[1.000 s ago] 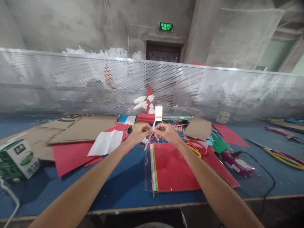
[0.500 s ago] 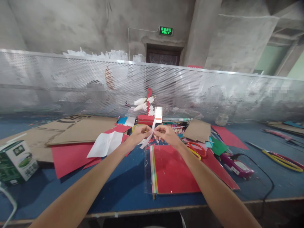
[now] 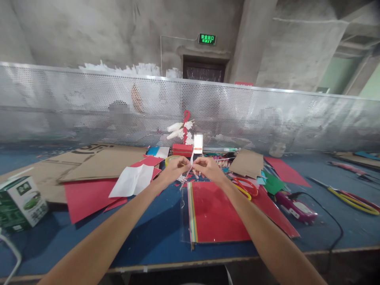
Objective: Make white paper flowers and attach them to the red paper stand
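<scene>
Both hands meet over the middle of the table, fingertips nearly touching. My left hand (image 3: 178, 166) pinches a thin white paper strip (image 3: 192, 156), and my right hand (image 3: 206, 166) pinches the same strip from the other side. Its upper end rises above the fingers; a narrow tail hangs below them. Just behind stands a red stem with white paper flowers (image 3: 187, 126) on a red box-shaped base (image 3: 182, 149). A white card (image 3: 198, 143) is upright beside it. Under my right forearm lies a clear sleeve of coloured paper, red on top (image 3: 219, 211).
Red-handled scissors (image 3: 247, 187) lie right of the hands, near a purple device (image 3: 297, 208) with a black cable. Larger yellow-and-red-handled shears (image 3: 347, 196) rest farther right. Cardboard (image 3: 103, 162), white paper (image 3: 132, 180) and a green-white carton (image 3: 23, 200) are on the left. A perforated metal screen (image 3: 89, 103) stands behind.
The strip's lower tail has turned from a broad band on the left to a thin edge hanging below the fingers. Both hands stay in nearly the same place.
</scene>
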`<act>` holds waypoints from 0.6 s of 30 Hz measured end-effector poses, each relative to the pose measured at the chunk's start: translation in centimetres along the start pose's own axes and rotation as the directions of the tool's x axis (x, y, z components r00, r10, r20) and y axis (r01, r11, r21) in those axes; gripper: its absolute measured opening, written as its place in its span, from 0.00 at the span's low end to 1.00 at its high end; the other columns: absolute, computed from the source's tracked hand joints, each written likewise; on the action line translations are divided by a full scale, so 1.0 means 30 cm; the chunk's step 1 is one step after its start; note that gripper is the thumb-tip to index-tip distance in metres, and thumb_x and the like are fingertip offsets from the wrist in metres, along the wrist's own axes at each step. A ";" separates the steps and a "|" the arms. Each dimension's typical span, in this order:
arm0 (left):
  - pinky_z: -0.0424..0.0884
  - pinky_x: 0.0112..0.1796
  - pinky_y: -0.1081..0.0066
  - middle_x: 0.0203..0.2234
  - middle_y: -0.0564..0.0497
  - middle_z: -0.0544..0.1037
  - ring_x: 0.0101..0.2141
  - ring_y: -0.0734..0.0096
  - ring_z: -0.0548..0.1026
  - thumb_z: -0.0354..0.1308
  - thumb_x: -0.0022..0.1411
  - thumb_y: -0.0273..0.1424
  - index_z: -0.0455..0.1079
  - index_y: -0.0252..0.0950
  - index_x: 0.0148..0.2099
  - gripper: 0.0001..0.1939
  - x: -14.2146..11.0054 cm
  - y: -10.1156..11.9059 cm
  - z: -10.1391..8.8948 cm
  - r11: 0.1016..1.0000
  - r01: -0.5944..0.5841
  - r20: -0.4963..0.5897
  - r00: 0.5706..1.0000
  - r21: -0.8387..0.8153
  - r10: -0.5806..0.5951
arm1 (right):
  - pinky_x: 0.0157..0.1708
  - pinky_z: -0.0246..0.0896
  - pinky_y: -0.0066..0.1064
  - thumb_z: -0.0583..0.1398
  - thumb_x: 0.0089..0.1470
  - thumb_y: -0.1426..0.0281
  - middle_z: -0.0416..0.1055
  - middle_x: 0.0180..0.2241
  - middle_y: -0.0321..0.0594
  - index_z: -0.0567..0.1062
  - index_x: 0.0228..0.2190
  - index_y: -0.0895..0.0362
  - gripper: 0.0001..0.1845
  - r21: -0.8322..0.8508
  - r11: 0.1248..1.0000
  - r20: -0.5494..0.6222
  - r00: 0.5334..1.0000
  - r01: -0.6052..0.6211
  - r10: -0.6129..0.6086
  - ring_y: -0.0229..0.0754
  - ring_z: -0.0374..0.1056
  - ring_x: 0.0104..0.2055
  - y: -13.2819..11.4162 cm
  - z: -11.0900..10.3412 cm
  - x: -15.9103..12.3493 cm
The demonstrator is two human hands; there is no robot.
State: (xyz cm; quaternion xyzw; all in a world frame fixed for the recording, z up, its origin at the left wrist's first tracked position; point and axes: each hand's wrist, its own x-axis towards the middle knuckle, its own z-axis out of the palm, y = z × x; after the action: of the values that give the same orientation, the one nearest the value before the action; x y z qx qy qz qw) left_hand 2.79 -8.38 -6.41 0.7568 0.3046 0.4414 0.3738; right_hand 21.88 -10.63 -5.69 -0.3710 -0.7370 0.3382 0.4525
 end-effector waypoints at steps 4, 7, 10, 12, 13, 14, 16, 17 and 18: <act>0.67 0.31 0.73 0.26 0.53 0.72 0.27 0.73 0.69 0.60 0.58 0.39 0.67 0.36 0.33 0.12 -0.002 0.004 0.001 1.000 0.007 0.008 1.000 0.001 -0.007 | 0.17 0.55 0.22 0.60 0.53 0.64 0.71 0.21 0.36 0.73 0.29 0.58 0.10 0.004 1.000 0.006 1.000 0.002 -0.002 0.33 0.63 0.18 -0.002 0.001 0.001; 0.67 0.32 0.73 0.27 0.52 0.72 0.28 0.72 0.70 0.59 0.59 0.39 0.68 0.36 0.33 0.11 -0.007 0.013 0.002 1.000 0.016 0.015 1.000 0.004 -0.016 | 0.16 0.54 0.22 0.60 0.53 0.63 0.71 0.21 0.35 0.72 0.28 0.57 0.10 0.001 1.000 0.002 1.000 0.000 0.000 0.33 0.63 0.18 -0.003 0.003 0.002; 0.67 0.33 0.72 0.27 0.53 0.72 0.28 0.73 0.70 0.58 0.60 0.39 0.68 0.35 0.34 0.11 -0.010 0.022 0.003 1.000 0.023 0.027 0.999 0.006 -0.023 | 0.16 0.54 0.22 0.60 0.53 0.63 0.71 0.20 0.35 0.72 0.28 0.57 0.10 0.001 1.000 -0.003 1.000 -0.005 0.005 0.33 0.62 0.17 -0.001 0.004 0.003; 0.67 0.33 0.72 0.27 0.53 0.72 0.28 0.73 0.70 0.58 0.60 0.39 0.68 0.35 0.33 0.11 -0.009 0.026 0.002 1.000 0.030 0.034 0.999 0.008 -0.030 | 0.16 0.54 0.23 0.60 0.53 0.63 0.70 0.19 0.34 0.71 0.27 0.57 0.10 0.002 1.000 -0.007 1.000 -0.013 0.013 0.33 0.62 0.17 0.000 0.004 0.004; 0.67 0.33 0.72 0.27 0.53 0.72 0.28 0.73 0.70 0.58 0.60 0.39 0.68 0.35 0.33 0.12 -0.009 0.028 0.002 0.999 0.030 0.039 0.999 0.011 -0.031 | 0.16 0.54 0.23 0.60 0.53 0.63 0.70 0.19 0.34 0.71 0.27 0.57 0.10 -0.001 1.000 -0.009 1.000 -0.016 0.016 0.33 0.62 0.17 0.000 0.004 0.004; 0.67 0.34 0.72 0.28 0.53 0.72 0.29 0.72 0.70 0.57 0.60 0.40 0.68 0.35 0.33 0.12 -0.007 0.028 0.001 1.000 0.027 0.047 0.999 0.016 -0.028 | 0.16 0.55 0.23 0.60 0.53 0.63 0.70 0.19 0.34 0.71 0.27 0.57 0.10 -0.005 1.000 -0.012 1.000 -0.018 0.018 0.33 0.62 0.17 0.001 0.004 0.005; 0.67 0.34 0.72 0.28 0.53 0.72 0.29 0.72 0.70 0.57 0.60 0.40 0.68 0.36 0.33 0.12 -0.006 0.029 -0.001 0.999 0.016 0.059 0.998 0.038 -0.018 | 0.16 0.55 0.23 0.60 0.53 0.63 0.70 0.19 0.35 0.71 0.28 0.57 0.10 -0.011 1.000 -0.015 1.000 -0.015 0.015 0.34 0.63 0.18 0.001 0.004 0.005; 0.67 0.34 0.72 0.28 0.53 0.72 0.29 0.71 0.70 0.56 0.60 0.41 0.68 0.36 0.34 0.12 -0.005 0.029 -0.003 0.998 0.011 0.065 0.998 0.057 -0.014 | 0.16 0.55 0.23 0.60 0.53 0.63 0.70 0.20 0.35 0.71 0.27 0.57 0.09 -0.015 1.000 -0.015 1.000 -0.011 0.011 0.34 0.64 0.18 0.001 0.004 0.005; 0.67 0.33 0.72 0.28 0.53 0.72 0.29 0.71 0.70 0.56 0.61 0.41 0.68 0.36 0.34 0.13 -0.005 0.028 -0.005 0.997 0.007 0.072 0.997 0.078 -0.012 | 0.16 0.55 0.23 0.60 0.53 0.64 0.71 0.20 0.35 0.71 0.27 0.57 0.09 -0.019 1.000 -0.014 1.000 -0.005 0.004 0.35 0.64 0.19 0.001 0.004 0.005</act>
State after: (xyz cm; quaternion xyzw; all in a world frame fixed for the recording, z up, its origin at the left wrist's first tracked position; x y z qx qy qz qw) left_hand 2.71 -8.92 -5.72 0.7849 0.3114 0.3996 0.3568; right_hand 21.74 -10.52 -5.70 -0.3793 -0.7362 0.3296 0.4533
